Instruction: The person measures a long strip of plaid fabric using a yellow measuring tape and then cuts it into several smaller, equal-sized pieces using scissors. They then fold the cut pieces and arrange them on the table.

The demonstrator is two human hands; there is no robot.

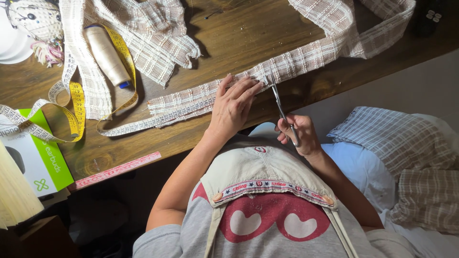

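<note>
Counter [267, 36]: a dark wooden top is carrying everything, its near edge running diagonally past both hands.
Woven strip [306, 59]: a long cream checked band is lying across the counter; the cut is only beginning at its near edge, so nearly the whole width is remaining uncut.
Tape measure [76, 102]: yellow and white, it is looping at the left and trailing along the strip's lower edge.
Left hand [234, 105]: it is pressing flat, fingers spread, holding the strip down.
Right hand [299, 136]: its grip is closing around the scissors' handles.
Scissors [279, 102]: blades slightly parted, their tips are meeting the strip beside the left fingertips.
Thread spool [107, 55]: cream, lying untouched.
</note>
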